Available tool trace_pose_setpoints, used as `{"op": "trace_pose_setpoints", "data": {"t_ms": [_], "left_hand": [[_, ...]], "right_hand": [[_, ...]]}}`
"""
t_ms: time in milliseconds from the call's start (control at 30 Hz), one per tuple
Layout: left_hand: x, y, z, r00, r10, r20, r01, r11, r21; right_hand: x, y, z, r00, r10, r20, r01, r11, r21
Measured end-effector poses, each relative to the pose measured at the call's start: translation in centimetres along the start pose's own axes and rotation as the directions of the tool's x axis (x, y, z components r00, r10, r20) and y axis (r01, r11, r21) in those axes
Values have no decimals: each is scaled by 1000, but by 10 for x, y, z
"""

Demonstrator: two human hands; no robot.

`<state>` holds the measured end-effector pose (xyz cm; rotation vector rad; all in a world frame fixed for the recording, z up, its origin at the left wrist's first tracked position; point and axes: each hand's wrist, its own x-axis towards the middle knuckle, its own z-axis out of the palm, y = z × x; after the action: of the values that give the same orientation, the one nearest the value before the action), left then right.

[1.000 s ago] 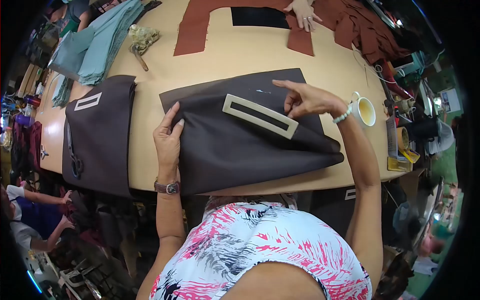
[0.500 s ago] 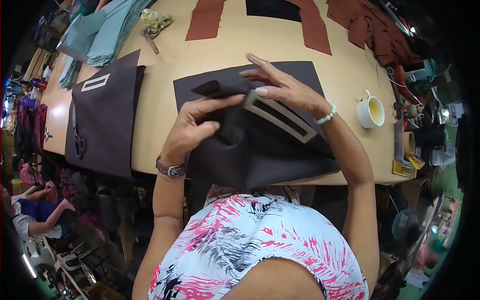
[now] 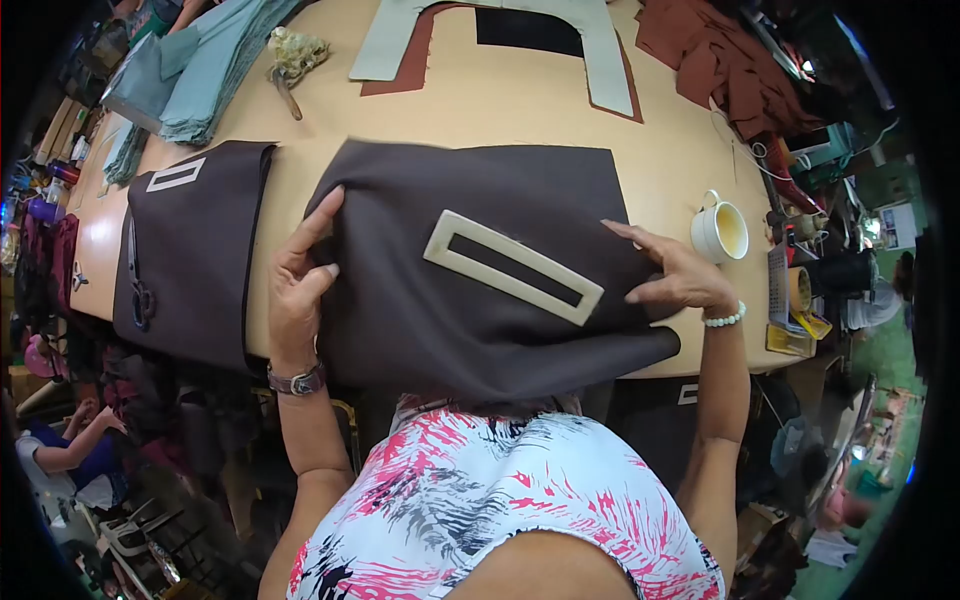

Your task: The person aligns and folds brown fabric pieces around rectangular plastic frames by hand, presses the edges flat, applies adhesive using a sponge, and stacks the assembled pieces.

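A dark brown fabric piece (image 3: 400, 330) lies rumpled in front of me, its near part hanging over the table's front edge. On it rests a pale rectangular frame with a long slot (image 3: 513, 267), slanting down to the right. My left hand (image 3: 303, 270) pinches the fabric's left edge between thumb and fingers. At the right side of the fabric, my right hand (image 3: 680, 275) has its thumb and fingers spread, touching or just over the cloth. Folds rise between the frame and the near right corner.
Left of me lies another dark fabric stack (image 3: 200, 250) with scissors (image 3: 138, 290). A cup (image 3: 720, 232) stands at right, near a basket (image 3: 780, 275). Rust cloth (image 3: 720, 70), a pale U-shaped piece (image 3: 385, 45) and blue-green fabric (image 3: 215, 85) lie farther back. A co-worker (image 3: 75, 455) is lower left.
My hands have moved apart, the left to the fabric's left edge and the right to its right side. The fabric is spread wider. A pale piece now covers part of the rust cloth.
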<state>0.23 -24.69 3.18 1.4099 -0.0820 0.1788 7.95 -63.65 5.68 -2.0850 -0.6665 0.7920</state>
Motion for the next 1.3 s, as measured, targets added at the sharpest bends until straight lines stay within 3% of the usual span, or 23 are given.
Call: {"op": "trace_pose_setpoints", "data": {"t_ms": [100, 133, 200, 267, 367, 400, 500, 600, 800, 1033, 1133, 1167, 1200, 1300], "left_hand": [[-4, -10, 1, 992, -85, -92, 94, 991, 99], [-5, -14, 2, 986, -114, -124, 131, 981, 142], [-4, -36, -2, 989, -56, -135, 105, 912, 395], [-4, -53, -4, 989, -46, -142, 117, 829, 547], [-5, -74, -10, 991, 108, -81, 2, 586, 810], [-3, -60, -1, 988, -9, -156, 121, 676, 727], [4, -64, -11, 990, 81, -112, 25, 692, 722], [11, -68, -21, 994, 53, -92, 37, 644, 764], [16, -66, -18, 985, -6, -170, 132, 660, 739], [21, -75, -26, 983, 91, -162, 76, 601, 796], [21, -67, -21, 979, 7, -206, 160, 601, 783], [20, -70, -20, 978, 81, -191, 117, 547, 829], [19, -74, -19, 974, 152, -170, 76, 487, 870], [20, -67, -13, 961, 272, -43, -33, 267, 963]], "right_hand": [[-2, 27, -25, 951, 244, -189, -232, 969, 85], [4, 34, -29, 925, 184, -332, -177, 983, 51], [21, 52, -37, 809, 37, -586, -80, 996, -46], [49, 80, -30, 729, 130, -672, -194, 981, -21], [81, 85, -10, 601, 229, -765, -358, 934, -2], [87, 84, -7, 561, 253, -788, -411, 912, 1], [92, 79, -9, 557, 221, -800, -291, 955, 61], [96, 83, -14, 576, 144, -804, -258, 966, -12], [104, 89, -15, 545, 121, -830, -306, 950, -62], [111, 91, -19, 559, 86, -825, -340, 931, -133], [113, 95, -24, 586, 18, -810, -352, 906, -234], [113, 97, -24, 595, -6, -804, -358, 894, -271], [112, 79, -24, 617, 126, -776, -485, 838, -250], [111, 60, -13, 595, -432, -678, -463, 506, -728]]}}
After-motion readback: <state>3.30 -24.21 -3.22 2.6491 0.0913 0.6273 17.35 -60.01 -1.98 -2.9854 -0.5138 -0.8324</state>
